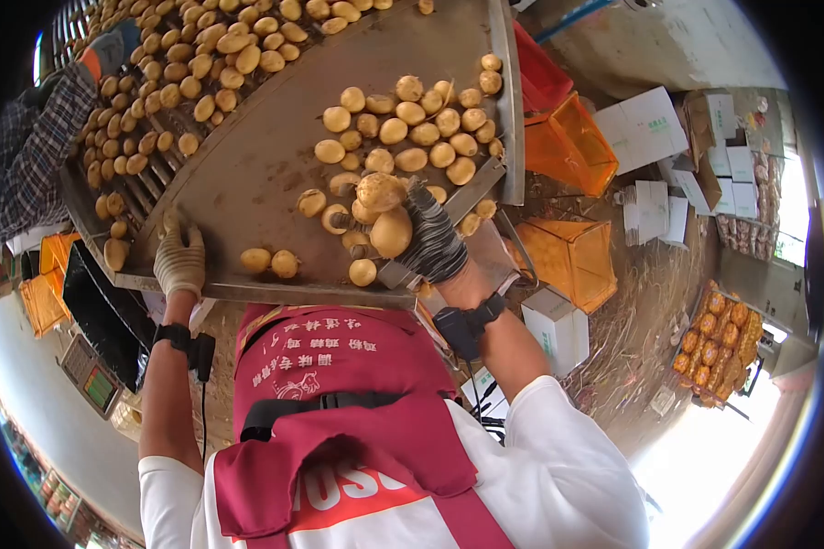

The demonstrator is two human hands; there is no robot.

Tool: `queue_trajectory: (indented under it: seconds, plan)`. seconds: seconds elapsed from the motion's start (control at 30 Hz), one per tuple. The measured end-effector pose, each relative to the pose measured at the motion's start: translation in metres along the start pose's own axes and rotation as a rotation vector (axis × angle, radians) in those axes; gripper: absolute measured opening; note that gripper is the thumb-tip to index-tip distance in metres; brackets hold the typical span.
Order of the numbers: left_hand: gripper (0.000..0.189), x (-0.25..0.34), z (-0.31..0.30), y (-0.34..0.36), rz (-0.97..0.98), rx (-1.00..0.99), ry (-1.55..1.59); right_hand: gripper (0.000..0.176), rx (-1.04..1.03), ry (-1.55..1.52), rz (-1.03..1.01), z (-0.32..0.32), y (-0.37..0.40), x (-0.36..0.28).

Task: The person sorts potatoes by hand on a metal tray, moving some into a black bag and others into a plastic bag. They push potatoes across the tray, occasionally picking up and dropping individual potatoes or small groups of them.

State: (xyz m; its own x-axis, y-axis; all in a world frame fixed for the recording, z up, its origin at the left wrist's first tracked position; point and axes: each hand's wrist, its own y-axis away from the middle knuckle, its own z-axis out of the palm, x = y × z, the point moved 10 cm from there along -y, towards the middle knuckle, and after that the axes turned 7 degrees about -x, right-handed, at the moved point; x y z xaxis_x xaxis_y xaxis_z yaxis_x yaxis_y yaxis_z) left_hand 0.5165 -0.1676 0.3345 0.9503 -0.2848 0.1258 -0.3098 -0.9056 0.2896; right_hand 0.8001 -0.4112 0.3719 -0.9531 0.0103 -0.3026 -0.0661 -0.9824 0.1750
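My right hand (436,240), in a dark striped glove, is closed around a few potatoes (392,231) above the metal tray (247,183). Loose potatoes (411,134) lie beneath and beyond it, heaped toward the tray's right side. My left hand (179,259), in a pale glove, rests at the tray's near left edge with its fingers apart and nothing in them. Two potatoes (270,263) sit to the right of that hand. A metal plate (478,194) lies across the tray's right corner, partly hidden by my right hand.
Many potatoes cover a slatted roller rack (137,197) beyond the tray. Another person's gloved hand (110,50) reaches over it. Orange crates (572,265) and white boxes (558,325) stand at right. A bagged potato stack (716,343) stands farther off, and a scale (92,375) at left.
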Motion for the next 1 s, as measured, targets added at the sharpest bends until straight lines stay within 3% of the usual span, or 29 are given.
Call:
queue_trajectory:
  seconds: [0.03,0.07,0.1,0.17,0.3,0.37,0.47,0.5,0.6,0.63,0.7,0.73,0.8,0.93,1.0]
  plan:
    - [0.062,-0.001,0.003,-0.002,0.019,0.0,-0.002,0.052,-0.03,-0.012,-0.051,0.0,0.005,-0.004]
    - [0.061,-0.004,0.005,-0.004,0.024,0.019,-0.012,0.05,0.188,0.268,-0.143,-0.024,0.017,-0.013]
    - [0.061,-0.005,0.007,-0.005,0.028,0.039,-0.021,0.05,0.195,0.267,-0.161,-0.028,0.021,-0.012]
    - [0.058,0.004,0.001,-0.002,0.04,0.03,0.019,0.045,0.123,-0.097,-0.189,-0.03,0.025,-0.006]
    - [0.057,0.002,0.003,-0.004,0.073,0.025,0.04,0.038,0.162,0.059,-0.26,-0.04,0.043,-0.013]
    - [0.057,-0.005,0.009,-0.008,-0.032,-0.038,-0.016,0.038,0.099,0.048,-0.278,-0.031,0.05,-0.019]
    - [0.057,-0.007,0.012,-0.009,0.065,0.043,0.008,0.045,0.093,-0.12,-0.258,-0.038,0.056,-0.015]
    - [0.057,-0.003,0.007,-0.007,0.067,0.038,0.005,0.049,0.166,0.046,-0.258,-0.032,0.069,-0.022]
    - [0.057,-0.006,0.01,-0.01,0.027,0.004,-0.017,0.053,0.214,0.103,-0.291,-0.052,0.087,-0.023]
    - [0.057,-0.003,0.009,-0.01,0.041,0.002,-0.018,0.051,0.33,0.379,-0.362,-0.097,0.098,-0.025]
    - [0.057,-0.002,0.008,-0.008,0.048,-0.005,-0.003,0.05,0.452,0.655,-0.432,-0.115,0.117,-0.038]
    - [0.057,-0.002,0.009,-0.008,0.056,-0.006,-0.004,0.05,0.388,0.256,-0.437,-0.11,0.124,-0.038]
    - [0.057,-0.005,0.011,-0.011,0.056,-0.002,-0.017,0.053,0.207,-0.173,-0.397,-0.112,0.136,-0.042]
    - [0.056,-0.015,0.017,-0.019,0.062,0.015,-0.076,0.056,0.304,-0.271,-0.52,-0.112,0.192,-0.068]
    - [0.057,-0.007,0.013,-0.012,0.03,-0.048,-0.029,0.056,0.421,-0.137,-0.664,-0.124,0.235,-0.087]
